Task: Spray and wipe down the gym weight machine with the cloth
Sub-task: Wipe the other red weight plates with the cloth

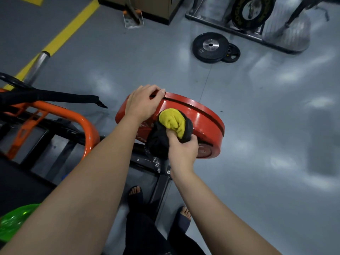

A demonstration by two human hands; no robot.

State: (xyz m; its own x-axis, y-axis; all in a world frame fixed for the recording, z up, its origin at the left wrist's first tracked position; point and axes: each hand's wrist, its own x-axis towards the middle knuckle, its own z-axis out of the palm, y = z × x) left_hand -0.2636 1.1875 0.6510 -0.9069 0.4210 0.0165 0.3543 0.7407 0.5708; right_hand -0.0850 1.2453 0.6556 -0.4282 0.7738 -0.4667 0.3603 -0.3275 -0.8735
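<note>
On the grey floor point(257, 126) of a gym, a person leans over a weight machine and works a cloth point(172, 122) against a pair of red weight plates point(202, 118) mounted side by side at the machine's end. The left hand point(143, 103) sits on top of the plates, its fingers point(158, 90) curled over the upper rim and holding it. The right hand point(182, 151), lower and nearer the camera, has its fingers clenched round the bunched cloth, yellow on one face and black on the other, and presses it flat to the near face of the plates, close to their centre.

To the left of the plates, a curved orange frame point(73, 115) rises above dark steel bars, and a black strap point(70, 99) lies across it, its tip pointing toward the plates. A translucent green object point(14, 219) shows at the lower left edge, partly hidden behind the left forearm; what it is cannot be told. The person's two feet point(136, 192), in dark open-toed footwear, stand beside the machine's base.

Well apart from the hands, at the top of the view, a black plate point(209, 47) lies flat on the floor, overlapping a smaller black plate point(232, 55) just beside it. Behind them stands a metal rack point(257, 35) holding an upright plate. A yellow line point(70, 28) runs diagonally over the floor at upper left, with a metal tube point(37, 67) lying across it.
</note>
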